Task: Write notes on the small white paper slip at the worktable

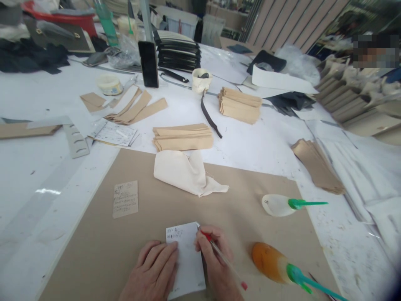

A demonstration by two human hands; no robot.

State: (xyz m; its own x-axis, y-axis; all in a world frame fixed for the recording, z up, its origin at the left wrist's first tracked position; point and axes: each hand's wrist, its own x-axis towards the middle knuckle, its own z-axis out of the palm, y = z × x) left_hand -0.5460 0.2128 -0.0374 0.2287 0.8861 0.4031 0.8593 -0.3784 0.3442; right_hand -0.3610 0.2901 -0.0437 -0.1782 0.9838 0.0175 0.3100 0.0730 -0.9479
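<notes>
A red-capped pen (216,247) is pinched in the fingers of my right hand (216,259), its tip near the top right corner of a small white notepad (187,263). Handwriting shows at the pad's upper left. My left hand (153,267) lies flat with its fingers over the pad's left edge. Both rest on a large brown sheet (94,246). Up and to the left is a handwritten brown card (125,200). A crumpled cream cloth (184,170) lies beyond the pad.
Right of my hands lie an amber glue bottle (267,261) and a whitish bottle (277,205), both with green nozzles. Stacked tan strips (183,138) lie ahead, with another stack (240,105) farther back. A phone (148,65) stands upright near black stacked pieces (178,52).
</notes>
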